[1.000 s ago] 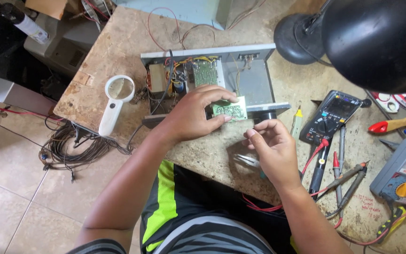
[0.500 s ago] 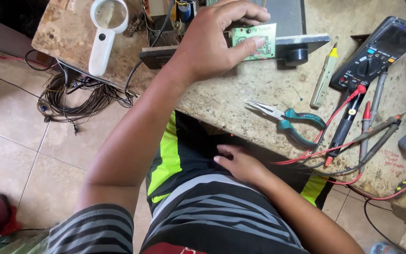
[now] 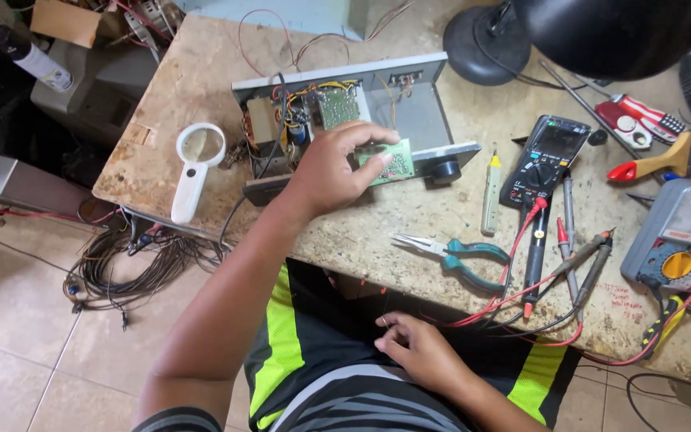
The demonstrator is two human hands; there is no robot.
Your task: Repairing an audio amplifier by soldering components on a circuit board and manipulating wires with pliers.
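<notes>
Boards: one green circuit board (image 3: 385, 162), left hand (image 3: 331, 166) grip closed on it | right hand (image 3: 416, 346) loose, empty | pliers (image 3: 451, 255): one

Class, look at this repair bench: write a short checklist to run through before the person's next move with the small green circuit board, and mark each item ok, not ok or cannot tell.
1. Left hand has hold of the green circuit board: ok, fingers rest on it by the open metal case.
2. Right hand ready at the bench: not ok, it lies on the lap, empty.
3. Pliers within reach: ok, near the table's front edge.
4. Meter probes untangled: not ok, leads cross.
5. Case unplugged: cannot tell.
6. Lamp lit: cannot tell.
</notes>
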